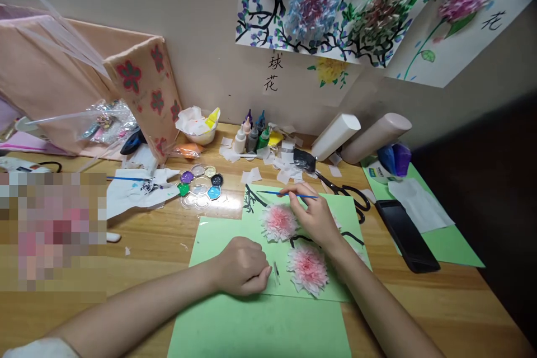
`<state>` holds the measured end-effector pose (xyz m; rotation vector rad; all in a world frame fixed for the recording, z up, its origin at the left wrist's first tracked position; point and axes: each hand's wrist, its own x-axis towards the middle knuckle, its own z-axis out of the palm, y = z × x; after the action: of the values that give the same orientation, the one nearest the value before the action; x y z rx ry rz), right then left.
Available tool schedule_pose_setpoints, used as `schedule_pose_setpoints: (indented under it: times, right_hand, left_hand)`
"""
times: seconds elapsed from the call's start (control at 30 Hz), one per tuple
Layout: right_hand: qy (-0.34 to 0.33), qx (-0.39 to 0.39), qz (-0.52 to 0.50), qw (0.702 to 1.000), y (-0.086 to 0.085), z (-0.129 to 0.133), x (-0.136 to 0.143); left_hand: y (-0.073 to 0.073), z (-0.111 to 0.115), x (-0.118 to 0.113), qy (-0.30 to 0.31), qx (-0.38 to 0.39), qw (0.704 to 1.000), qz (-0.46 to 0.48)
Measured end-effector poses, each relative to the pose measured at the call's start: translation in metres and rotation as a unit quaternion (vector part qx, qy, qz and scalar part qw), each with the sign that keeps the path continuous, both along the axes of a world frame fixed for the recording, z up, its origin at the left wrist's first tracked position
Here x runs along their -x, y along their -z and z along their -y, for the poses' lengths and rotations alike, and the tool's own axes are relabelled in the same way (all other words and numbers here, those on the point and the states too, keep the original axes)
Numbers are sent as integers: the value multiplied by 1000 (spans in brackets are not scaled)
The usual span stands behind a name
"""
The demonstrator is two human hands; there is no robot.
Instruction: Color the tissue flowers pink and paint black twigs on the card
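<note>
My right hand [308, 210] holds a thin blue paintbrush [268, 192] over the upper part of a green sheet [335, 285]. The brush tip points left, near black painted branches [250, 198] in the sheet's top left corner. Pink ruffled paper flowers [308, 269] are on the sheet, one just left of my right hand and one below it; more pink shows partly behind my right wrist. My left hand [243, 267] rests closed in a loose fist on the sheet's left edge, beside a small dark mark. Whether its curled fingers hold anything is hidden.
A flower-shaped paint palette [200, 184] and a stained tissue [126, 193] lie at the left. Behind are small paint bottles [240, 140], paper scraps, black-handled scissors [354, 193] and two large bottles [338, 135]. A black phone [406, 235] lies at the right.
</note>
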<state>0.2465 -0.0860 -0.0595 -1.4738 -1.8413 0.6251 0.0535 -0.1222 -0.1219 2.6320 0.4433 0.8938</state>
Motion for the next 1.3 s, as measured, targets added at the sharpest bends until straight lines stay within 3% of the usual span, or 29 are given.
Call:
schedule_pose_setpoints:
  times: [0.63,1.3]
  right_hand:
    - [-8,4,14,1000,4,1,-2]
    - [39,8,55,998,-2,-1,-18]
  left_hand:
    - [-1,0,1,7,28,1000,-4]
    - [0,-1,1,12,41,999,-12]
